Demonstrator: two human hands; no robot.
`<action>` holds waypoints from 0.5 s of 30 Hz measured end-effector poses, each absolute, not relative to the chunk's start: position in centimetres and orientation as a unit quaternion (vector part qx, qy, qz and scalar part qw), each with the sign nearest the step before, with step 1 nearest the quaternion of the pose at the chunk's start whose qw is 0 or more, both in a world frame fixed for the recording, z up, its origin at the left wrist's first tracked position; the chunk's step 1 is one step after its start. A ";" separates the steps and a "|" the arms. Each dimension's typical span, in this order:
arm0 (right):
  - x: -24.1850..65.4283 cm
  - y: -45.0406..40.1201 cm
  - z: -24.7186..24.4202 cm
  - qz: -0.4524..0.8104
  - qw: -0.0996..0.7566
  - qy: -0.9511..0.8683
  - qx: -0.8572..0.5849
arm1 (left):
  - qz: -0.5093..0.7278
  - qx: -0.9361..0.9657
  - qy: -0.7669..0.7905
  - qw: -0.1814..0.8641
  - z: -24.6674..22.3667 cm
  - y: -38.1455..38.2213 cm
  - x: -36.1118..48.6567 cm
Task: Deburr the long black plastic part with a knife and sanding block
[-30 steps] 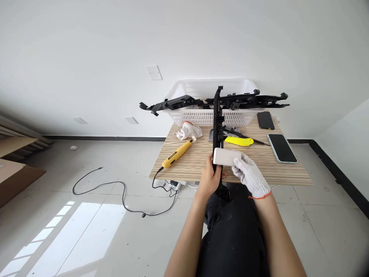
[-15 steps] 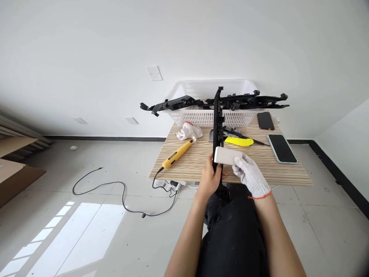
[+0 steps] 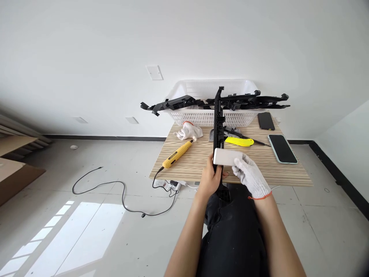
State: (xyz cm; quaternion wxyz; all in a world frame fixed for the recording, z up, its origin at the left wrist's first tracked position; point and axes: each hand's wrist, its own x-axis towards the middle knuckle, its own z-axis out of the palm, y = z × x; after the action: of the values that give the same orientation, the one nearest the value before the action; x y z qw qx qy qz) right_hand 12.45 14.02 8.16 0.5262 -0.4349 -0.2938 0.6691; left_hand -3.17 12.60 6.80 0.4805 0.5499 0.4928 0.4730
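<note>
A long black plastic part (image 3: 218,127) stands lengthwise in front of me, its far end over the basket and its near end by my knees. My left hand (image 3: 211,177), bare, is closed around its lower portion. My right hand (image 3: 250,175) wears a white knit glove with an orange cuff. It grips the right end of a pale rectangular block (image 3: 227,157), whose left end lies over the black part just above my left thumb. The block hides that stretch of the part.
A white basket (image 3: 190,117) holding more black parts (image 3: 175,103) stands at the back of the wooden table (image 3: 198,165). Around lie a yellow corded tool (image 3: 176,154), a spare glove (image 3: 188,131), a yellow-handled knife (image 3: 239,141) and two phones (image 3: 281,149) (image 3: 265,121).
The pale block has shifted very slightly down and left along the black part. Both hands keep their grip, and the rest looks the same.
</note>
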 end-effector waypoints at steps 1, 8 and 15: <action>12.4 14.0 8.2 0.673 0.517 -0.302 -0.434 | 0.471 0.552 0.494 0.479 6.8 12.6 -3.2; 12.4 13.9 8.4 0.670 0.529 -0.301 -0.425 | 0.475 0.552 0.493 0.477 6.6 12.6 -3.2; 12.5 14.0 7.9 0.665 0.533 -0.305 -0.426 | 0.474 0.554 0.492 0.475 6.8 12.7 -3.2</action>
State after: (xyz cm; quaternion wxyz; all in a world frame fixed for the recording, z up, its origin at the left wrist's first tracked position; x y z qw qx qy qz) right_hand 12.47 14.05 7.92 0.5333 -0.4255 -0.3046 0.6646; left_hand -3.16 12.66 6.77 0.4753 0.5540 0.4919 0.4745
